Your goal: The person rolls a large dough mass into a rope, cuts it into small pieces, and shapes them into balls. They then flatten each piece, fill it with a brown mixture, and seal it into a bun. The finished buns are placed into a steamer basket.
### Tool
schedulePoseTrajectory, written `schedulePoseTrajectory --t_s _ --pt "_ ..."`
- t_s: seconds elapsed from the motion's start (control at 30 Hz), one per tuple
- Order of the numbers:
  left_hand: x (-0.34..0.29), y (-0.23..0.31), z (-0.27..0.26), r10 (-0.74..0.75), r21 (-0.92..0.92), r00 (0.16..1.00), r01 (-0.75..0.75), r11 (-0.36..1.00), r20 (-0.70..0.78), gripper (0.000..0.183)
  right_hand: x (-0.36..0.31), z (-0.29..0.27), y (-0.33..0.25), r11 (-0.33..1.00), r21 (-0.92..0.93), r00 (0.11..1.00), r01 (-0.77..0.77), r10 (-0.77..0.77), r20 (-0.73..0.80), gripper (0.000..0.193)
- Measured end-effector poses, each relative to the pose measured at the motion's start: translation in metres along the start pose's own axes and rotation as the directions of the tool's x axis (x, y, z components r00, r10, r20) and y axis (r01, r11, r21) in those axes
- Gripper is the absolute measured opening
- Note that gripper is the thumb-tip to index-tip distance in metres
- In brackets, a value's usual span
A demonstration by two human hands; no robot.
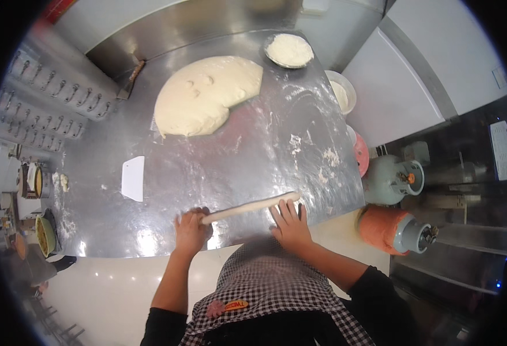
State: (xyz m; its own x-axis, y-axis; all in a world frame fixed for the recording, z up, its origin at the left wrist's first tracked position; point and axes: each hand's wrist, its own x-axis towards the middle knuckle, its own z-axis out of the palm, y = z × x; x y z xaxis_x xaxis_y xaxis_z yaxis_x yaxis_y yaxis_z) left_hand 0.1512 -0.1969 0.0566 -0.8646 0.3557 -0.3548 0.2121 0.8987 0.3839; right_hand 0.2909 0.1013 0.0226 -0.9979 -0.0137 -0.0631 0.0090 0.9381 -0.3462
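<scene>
A long, thin dough rope (247, 208) lies slantwise near the front edge of the steel worktable, its right end farther from me. My left hand (190, 233) is at the rope's left end, fingers bent and closed over it. Toward the other end, my right hand (291, 226) rests with fingers stretched and spread, the tips touching the dough. Farther back sits a large, soft slab of dough (198, 98) with a notch on its right side. A white dough scraper (133, 179) lies flat, left of my left hand.
A bowl of flour (290, 50) stands at the far right corner. A wood-handled scraper (131, 79) lies at the back left, near a metal rack with hooks (51, 81). Right of the table are a grey gas cylinder (383, 179) and an orange one (383, 229).
</scene>
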Motion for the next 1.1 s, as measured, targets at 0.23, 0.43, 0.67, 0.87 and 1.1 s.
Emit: schedulePoseTrajectory --t_s 0.23,0.43,0.67,0.87,1.1 --pt "0.007 0.002 -0.063 -0.057 -0.458 0.879 0.301 0.837 0.473 0.049 0.095 -0.021 0.022 0.952 0.127 0.955 0.278 -0.288 0.075 0.071" --pt "0.034 -0.027 -0.069 -0.085 -0.262 0.834 0.266 0.928 0.545 0.038 0.218 0.015 0.006 0.888 0.067 0.876 0.454 -0.432 -0.216 0.063" --pt "0.097 -0.050 -0.091 -0.274 0.410 0.962 0.247 0.878 0.008 0.027 0.276 -0.005 -0.009 0.930 0.277 0.921 0.241 -0.130 -0.367 0.044" --pt "0.163 0.051 0.003 0.330 -0.037 0.896 -0.356 0.934 -0.297 0.043 0.207 -0.012 -0.002 0.607 0.725 0.904 -0.325 0.425 0.048 0.035" --pt "0.160 0.059 -0.010 0.454 -0.375 0.875 -0.483 0.791 -0.169 0.029 0.210 -0.035 -0.025 0.328 0.808 0.871 -0.490 0.224 0.437 0.054"
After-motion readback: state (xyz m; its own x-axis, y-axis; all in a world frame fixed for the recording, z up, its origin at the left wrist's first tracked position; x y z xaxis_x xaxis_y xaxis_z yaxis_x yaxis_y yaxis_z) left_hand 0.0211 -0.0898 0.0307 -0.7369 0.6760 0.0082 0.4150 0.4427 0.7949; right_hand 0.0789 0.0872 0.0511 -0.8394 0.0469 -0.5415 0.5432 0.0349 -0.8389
